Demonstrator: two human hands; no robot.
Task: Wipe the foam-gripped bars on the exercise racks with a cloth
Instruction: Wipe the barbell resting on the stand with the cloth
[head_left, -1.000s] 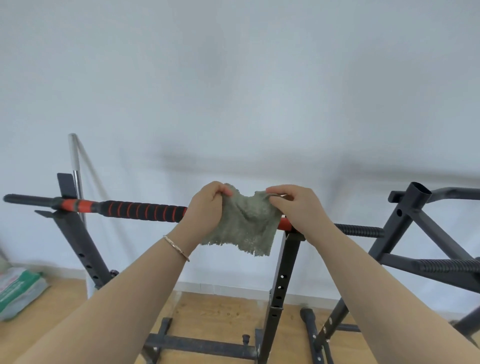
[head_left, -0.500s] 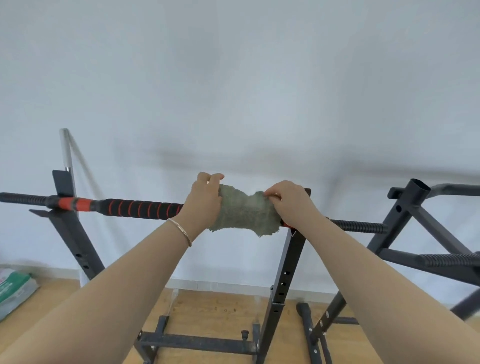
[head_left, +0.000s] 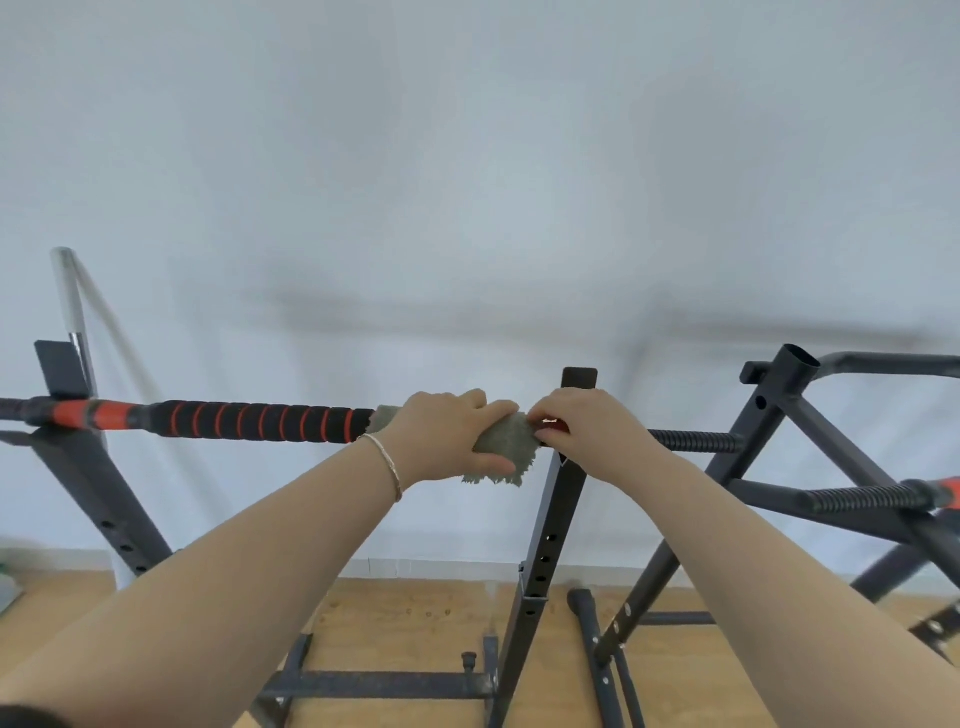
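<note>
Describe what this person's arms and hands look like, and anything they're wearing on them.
The left forearm and right forearm are bare as far as the frame shows, with no sleeves in view. The left hand and right hand wear no gloves. A thin metallic bangle circles the left wrist, and the right wrist carries nothing. No rings can be made out.

My left hand (head_left: 447, 436) gripped the green cloth (head_left: 506, 441) around the foam-gripped bar (head_left: 260, 422); my right hand (head_left: 587, 434) pinched its edge.
</note>
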